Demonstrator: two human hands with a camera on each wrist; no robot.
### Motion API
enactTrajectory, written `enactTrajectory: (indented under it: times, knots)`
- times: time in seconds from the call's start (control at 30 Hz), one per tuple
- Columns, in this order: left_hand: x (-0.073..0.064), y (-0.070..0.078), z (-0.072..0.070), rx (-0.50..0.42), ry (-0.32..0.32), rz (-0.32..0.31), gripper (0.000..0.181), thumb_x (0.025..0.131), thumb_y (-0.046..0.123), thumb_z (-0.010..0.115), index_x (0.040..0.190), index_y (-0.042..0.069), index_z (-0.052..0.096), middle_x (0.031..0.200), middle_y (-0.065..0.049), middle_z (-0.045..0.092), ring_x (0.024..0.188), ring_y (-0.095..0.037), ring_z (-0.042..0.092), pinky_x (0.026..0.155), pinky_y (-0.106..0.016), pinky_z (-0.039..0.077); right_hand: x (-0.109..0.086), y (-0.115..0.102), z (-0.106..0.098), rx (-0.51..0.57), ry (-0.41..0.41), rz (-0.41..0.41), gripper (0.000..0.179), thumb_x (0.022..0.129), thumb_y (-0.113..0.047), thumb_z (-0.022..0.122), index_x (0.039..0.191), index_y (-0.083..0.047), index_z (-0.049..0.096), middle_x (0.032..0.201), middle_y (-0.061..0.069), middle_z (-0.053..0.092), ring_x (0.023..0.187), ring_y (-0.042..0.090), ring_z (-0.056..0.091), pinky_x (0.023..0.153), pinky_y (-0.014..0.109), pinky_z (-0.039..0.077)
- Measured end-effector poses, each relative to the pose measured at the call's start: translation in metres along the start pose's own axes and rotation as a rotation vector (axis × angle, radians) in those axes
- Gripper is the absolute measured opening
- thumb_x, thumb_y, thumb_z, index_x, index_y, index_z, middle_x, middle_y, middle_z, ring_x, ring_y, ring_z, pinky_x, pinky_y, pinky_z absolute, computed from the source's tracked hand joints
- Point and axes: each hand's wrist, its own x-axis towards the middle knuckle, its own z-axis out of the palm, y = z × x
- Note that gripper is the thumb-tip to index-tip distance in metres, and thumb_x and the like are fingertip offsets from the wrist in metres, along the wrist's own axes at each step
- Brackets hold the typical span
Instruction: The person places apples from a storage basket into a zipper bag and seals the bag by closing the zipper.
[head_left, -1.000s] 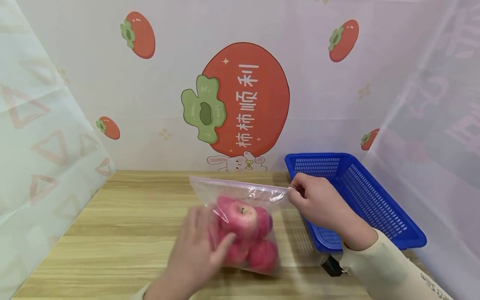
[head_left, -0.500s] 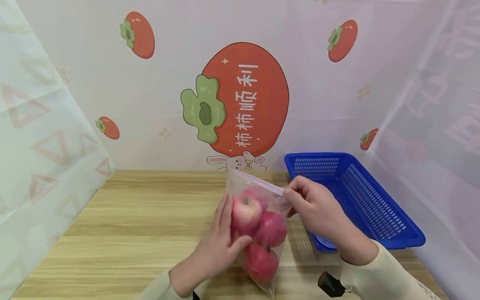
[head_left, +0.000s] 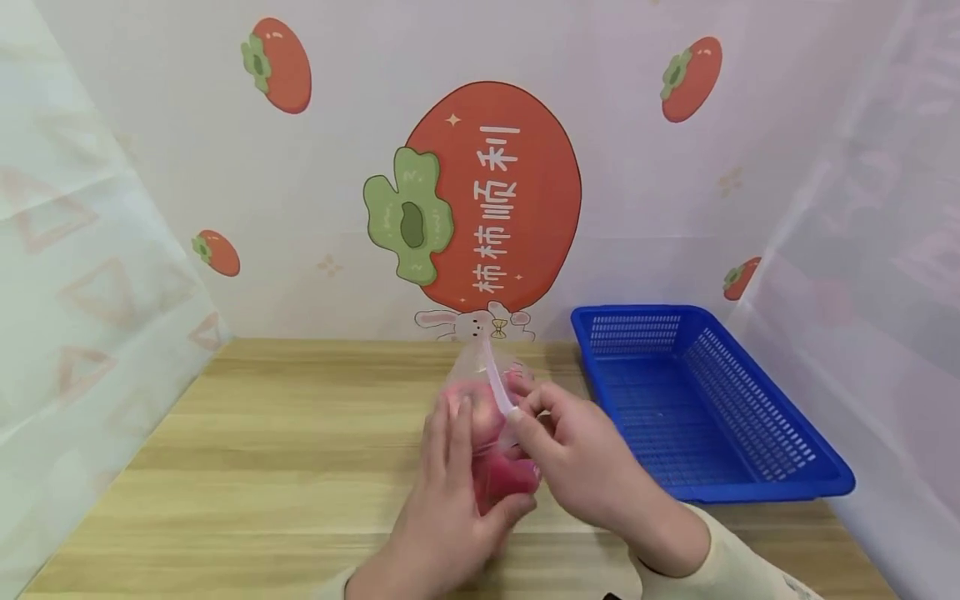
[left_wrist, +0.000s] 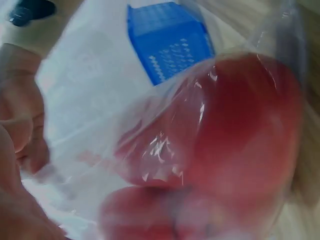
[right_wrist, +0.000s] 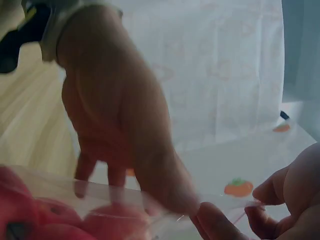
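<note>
A clear zip bag [head_left: 462,367] with a pale purple closure strip holds several red apples [head_left: 480,410] and stands over the middle of the table. My left hand [head_left: 442,508] holds the bag from the left, fingers along its side and thumb across the front, over the apples. With thumb and fingers my right hand [head_left: 581,462] pinches the near end of the strip. In the right wrist view the fingertips of my left hand [right_wrist: 117,105] show through the film, and my right fingers [right_wrist: 275,205] pinch the bag's edge. Close apples [left_wrist: 240,135] fill the left wrist view.
A blue plastic basket [head_left: 757,493] with perforated sides stands at the right of the wooden table [head_left: 247,467]. Behind is a white backdrop [head_left: 337,100] printed with persimmons, and similar sheets hang at both sides.
The bag has turned so its strip points away from me instead of across. My left hand moved right onto the bag, and my right hand came left, still pinching the strip end.
</note>
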Motion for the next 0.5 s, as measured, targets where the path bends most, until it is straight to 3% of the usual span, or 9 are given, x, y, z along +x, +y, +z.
enactTrajectory:
  times: [0.1, 0.23, 0.33, 0.4, 0.5]
  knots:
    - [0.005, -0.001, 0.001, -0.031, 0.056, -0.009, 0.098, 0.088, 0.043, 0.074, 0.159, 0.017, 0.012, 0.16, -0.009, 0.017, 0.14, -0.028, 0.03, 0.099, -0.053, 0.045, -0.003, 0.003, 0.008, 0.018, -0.09, -0.096, 0.016, 0.103, -0.026, 0.06, 0.09, -0.016, 0.062, 0.138, 0.012, 0.057, 0.119, 0.025, 0.059, 0.073, 0.03, 0.055]
    - [0.012, -0.004, -0.003, -0.114, 0.038, -0.101, 0.072, 0.096, 0.035, 0.067, 0.155, 0.029, 0.025, 0.157, 0.0, 0.023, 0.136, -0.024, 0.037, 0.098, -0.054, 0.045, 0.0, 0.016, 0.01, 0.125, -0.153, -0.193, 0.011, 0.102, -0.02, 0.06, 0.095, -0.013, 0.064, 0.138, 0.015, 0.056, 0.125, 0.028, 0.054, 0.082, 0.031, 0.055]
    - [0.016, -0.011, -0.007, -0.144, 0.005, -0.143, 0.059, 0.102, 0.035, 0.058, 0.154, 0.03, 0.032, 0.158, -0.002, 0.025, 0.137, -0.029, 0.038, 0.1, -0.059, 0.042, 0.005, 0.03, 0.006, 0.162, -0.066, -0.232, 0.011, 0.101, -0.012, 0.06, 0.094, -0.009, 0.068, 0.132, 0.011, 0.061, 0.128, 0.025, 0.052, 0.089, 0.033, 0.053]
    - [0.017, -0.017, -0.01, -0.158, 0.0, -0.163, 0.054, 0.105, 0.035, 0.052, 0.155, 0.027, 0.033, 0.159, -0.004, 0.025, 0.138, -0.034, 0.038, 0.099, -0.063, 0.04, 0.011, 0.04, 0.002, 0.136, 0.031, -0.205, 0.01, 0.101, -0.009, 0.059, 0.098, -0.006, 0.069, 0.13, 0.009, 0.063, 0.124, 0.025, 0.055, 0.092, 0.037, 0.051]
    - [0.019, -0.029, -0.014, -0.227, 0.027, -0.152, 0.051, 0.107, 0.031, 0.047, 0.156, 0.025, 0.034, 0.157, -0.007, 0.029, 0.137, -0.037, 0.039, 0.098, -0.067, 0.037, 0.019, 0.054, -0.003, 0.054, 0.149, -0.04, 0.02, 0.1, -0.012, 0.059, 0.118, -0.006, 0.064, 0.137, 0.01, 0.057, 0.124, 0.027, 0.055, 0.096, 0.046, 0.048]
